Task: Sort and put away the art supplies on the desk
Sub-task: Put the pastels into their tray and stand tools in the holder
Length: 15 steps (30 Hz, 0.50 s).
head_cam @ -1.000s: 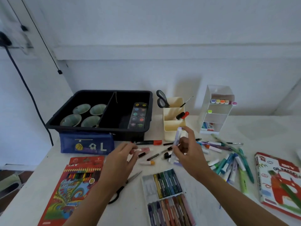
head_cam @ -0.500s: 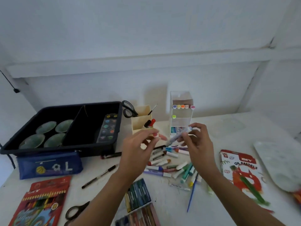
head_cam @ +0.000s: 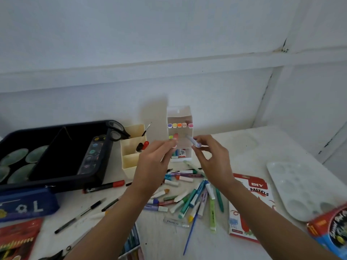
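I see a home craft corner here. A white desk (head_cam: 244, 147) sits against plain painted walls (head_cam: 169, 44), strewn with markers (head_cam: 193, 197), a paint palette (head_cam: 300, 188) and a pencil case (head_cam: 28, 205).

Far side: pale blue-white painted wall (head_cam: 169, 34), matte, with a raised horizontal ledge (head_cam: 169, 69) running the full width. Matching right side wall (head_cam: 315, 102) meets it at the far-right corner. Dark cracks (head_cam: 284, 47) sit at that join, on the ledge line. Scuffed, stained white worktop (head_cam: 242, 143) butts both walls. Light is soft and diffuse.
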Motion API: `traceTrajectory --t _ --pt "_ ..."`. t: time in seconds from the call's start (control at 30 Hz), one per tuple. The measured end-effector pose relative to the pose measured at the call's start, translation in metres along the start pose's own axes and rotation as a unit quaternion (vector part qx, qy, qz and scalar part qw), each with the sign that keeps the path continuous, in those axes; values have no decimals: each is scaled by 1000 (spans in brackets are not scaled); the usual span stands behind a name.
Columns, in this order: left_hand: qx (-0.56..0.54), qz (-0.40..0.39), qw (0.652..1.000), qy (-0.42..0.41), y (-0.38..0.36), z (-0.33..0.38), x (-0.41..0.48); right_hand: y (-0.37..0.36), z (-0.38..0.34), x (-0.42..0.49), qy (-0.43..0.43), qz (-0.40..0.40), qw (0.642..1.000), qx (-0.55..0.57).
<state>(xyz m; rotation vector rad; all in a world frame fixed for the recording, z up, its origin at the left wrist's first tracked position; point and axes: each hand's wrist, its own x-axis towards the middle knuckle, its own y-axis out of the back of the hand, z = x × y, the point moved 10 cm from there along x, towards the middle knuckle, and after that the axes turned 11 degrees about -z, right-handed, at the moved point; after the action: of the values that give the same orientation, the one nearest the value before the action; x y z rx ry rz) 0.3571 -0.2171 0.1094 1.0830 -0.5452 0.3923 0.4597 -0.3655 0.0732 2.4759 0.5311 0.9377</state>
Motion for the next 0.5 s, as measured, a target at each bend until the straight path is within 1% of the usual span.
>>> traceTrajectory --t 0.17,0.23,0.33,0.43,0.5 --pt "12 -46 999 25 -22 -16 15 -24 11 21 21 -63 996 -55" --pt "11 -51 998 32 -28 -24 21 -32 13 27 24 -79 995 -57" --pt "3 -60 997 51 -37 -34 27 -40 19 35 4 -89 995 -45" --pt "-12 -54 997 54 -44 -40 29 -46 21 40 7 -94 994 -49" --pt "-31 -29 997 63 -45 -43 28 -49 27 41 0 -94 994 -58"
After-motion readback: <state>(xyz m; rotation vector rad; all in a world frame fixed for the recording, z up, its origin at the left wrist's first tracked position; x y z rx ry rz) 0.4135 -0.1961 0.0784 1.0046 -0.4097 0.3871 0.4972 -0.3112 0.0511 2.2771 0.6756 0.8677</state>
